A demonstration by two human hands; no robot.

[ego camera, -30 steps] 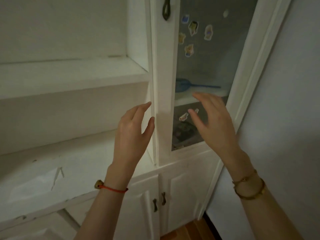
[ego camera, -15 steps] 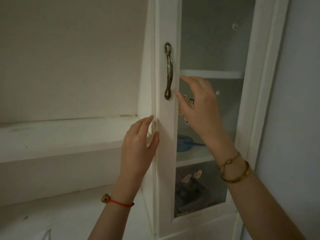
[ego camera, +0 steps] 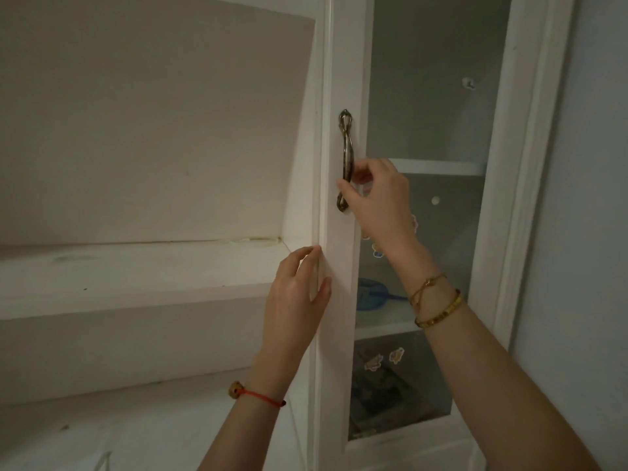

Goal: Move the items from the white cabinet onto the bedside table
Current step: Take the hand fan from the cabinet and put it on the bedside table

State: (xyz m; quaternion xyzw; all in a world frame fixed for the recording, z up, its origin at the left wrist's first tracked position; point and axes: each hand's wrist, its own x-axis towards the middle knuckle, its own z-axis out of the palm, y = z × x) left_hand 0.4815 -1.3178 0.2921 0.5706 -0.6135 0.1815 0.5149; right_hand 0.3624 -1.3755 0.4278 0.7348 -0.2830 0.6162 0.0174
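Right hand (ego camera: 377, 202) is now on the dark, curved metal door handle (ego camera: 346, 154): thumb and fingers pinch its lower part. Half a sec. ago this hand was only near the handle w/ fingers spread and touching nothing. Left hand (ego camera: 297, 297) is as before, fingers straight and lightly spread, resting flat against the left edge of the white glass-panel cabinet door (ego camera: 339, 300), at approx. 7 o'clock from the handle.

Meaning for the task, I judge: the door is still closed, so opening it is the step in hand; no item has been taken out yet.

The items are behind the glass. A blue round thing w/ a long blue handle (ego camera: 368, 297) lies on the middle inner shelf (ego camera: 384, 326), at 5 o'clock from the handle. A dark thing (ego camera: 390, 396) sits on the shelf below; I cannot tell what it is.

Edges and room: the hinge side seems to be at 3 o'clock, next to the grey wall (ego camera: 591, 198), so the door should swing toward the person. The open white shelf (ego camera: 136, 277) at 9 o'clock is close to the left hand.
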